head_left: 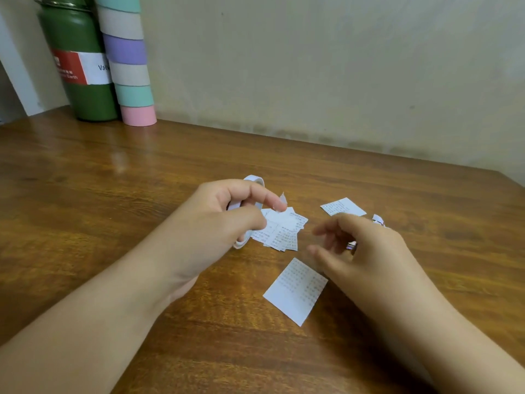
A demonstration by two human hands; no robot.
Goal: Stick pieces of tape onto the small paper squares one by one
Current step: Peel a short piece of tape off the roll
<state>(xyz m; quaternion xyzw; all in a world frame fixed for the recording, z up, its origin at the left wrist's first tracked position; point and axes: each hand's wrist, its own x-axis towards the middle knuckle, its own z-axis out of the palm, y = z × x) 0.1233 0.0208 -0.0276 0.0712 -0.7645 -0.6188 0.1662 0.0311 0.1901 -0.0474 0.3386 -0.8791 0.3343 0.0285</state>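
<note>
My left hand [227, 220] grips a white tape roll [254, 180] over the wooden table, and a short loose tape end [282, 198] sticks up by its index fingertip. Just right of that hand lies a pile of several small printed paper squares [284, 231]. One larger printed square [295, 291] lies nearer to me, and another [342, 206] lies farther right. My right hand [363, 251] hovers blurred between them with loosely curled fingers, and something small and shiny shows by its fingers; what it is I cannot tell. A small paper scrap [377, 218] peeks out behind it.
At the back left stand a green bottle [76, 66] with a red and white label and a tall stack of pastel tape rolls [127, 61]. A beige wall [341, 66] runs along the far edge of the table [85, 194].
</note>
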